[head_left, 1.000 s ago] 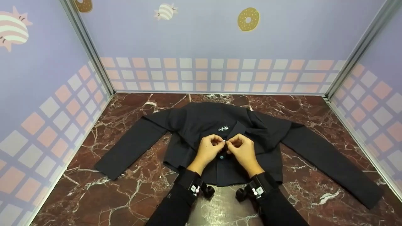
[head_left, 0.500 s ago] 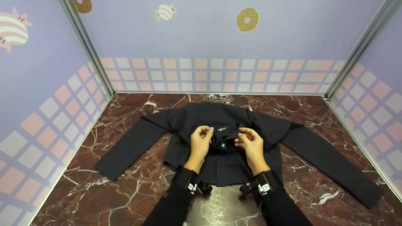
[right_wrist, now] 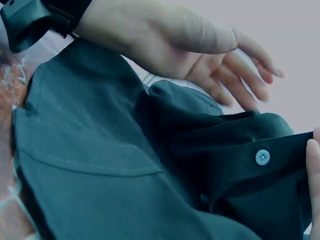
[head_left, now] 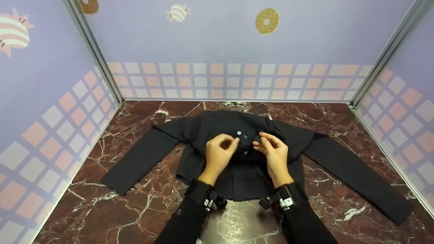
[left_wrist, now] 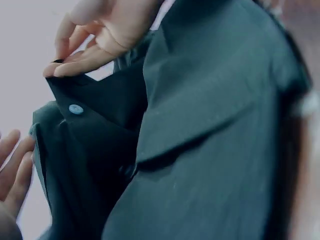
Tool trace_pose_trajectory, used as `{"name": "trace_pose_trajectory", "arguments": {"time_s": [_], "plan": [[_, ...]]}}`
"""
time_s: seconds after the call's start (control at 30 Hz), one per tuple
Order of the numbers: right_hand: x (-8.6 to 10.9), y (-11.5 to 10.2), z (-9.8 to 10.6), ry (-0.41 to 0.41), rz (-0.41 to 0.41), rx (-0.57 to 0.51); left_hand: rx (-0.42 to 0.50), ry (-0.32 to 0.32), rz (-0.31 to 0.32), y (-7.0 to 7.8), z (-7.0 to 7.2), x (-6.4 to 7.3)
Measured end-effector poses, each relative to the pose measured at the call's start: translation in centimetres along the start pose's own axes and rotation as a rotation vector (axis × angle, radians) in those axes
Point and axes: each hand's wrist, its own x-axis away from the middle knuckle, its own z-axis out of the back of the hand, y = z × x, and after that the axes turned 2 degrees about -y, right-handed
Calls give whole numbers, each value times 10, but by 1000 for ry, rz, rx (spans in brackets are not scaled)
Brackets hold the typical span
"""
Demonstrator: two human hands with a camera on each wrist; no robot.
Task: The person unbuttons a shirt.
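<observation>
A dark long-sleeved shirt [head_left: 242, 183] lies spread on the table, its front bunched and lifted between both hands. My right hand [head_left: 274, 157] pinches the shirt's edge at the right. In the left wrist view, the right thumb and fingers hold a dark corner of cloth close to a pale blue button [left_wrist: 76, 109]. My left hand [head_left: 218, 156] is beside the lifted placket, its thumb and index fingertips near a pale button [head_left: 239, 133]. In the right wrist view the left fingers are spread loosely beside the raised cloth. Whether they touch it is unclear.
Both sleeves stretch out sideways, the left sleeve [head_left: 140, 159] and the right sleeve [head_left: 359, 176], over the reddish marbled tabletop [head_left: 135, 217]. Patterned panels with metal corner posts, including the back wall [head_left: 217, 40], enclose the table at the back and sides.
My hands have parted from a joint pinch at the shirt's middle. The placket is now raised and turned between them, and the left fingertips have shifted back slightly toward the centre.
</observation>
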Motion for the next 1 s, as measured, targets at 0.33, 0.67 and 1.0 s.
{"name": "trace_pose_trajectory", "arguments": {"time_s": [0.33, 0.67, 1.0], "plan": [[-2, -27, -17, -108, 74, -11, -689, -261, -549, 21, 16, -11], [1, -27, -18, -147, 43, -56, -570, -376, -141, 5, 5, 1], [1, -18, -17, -200, 156, -103, -62, -215, 81, 5, 5, -6]]}}
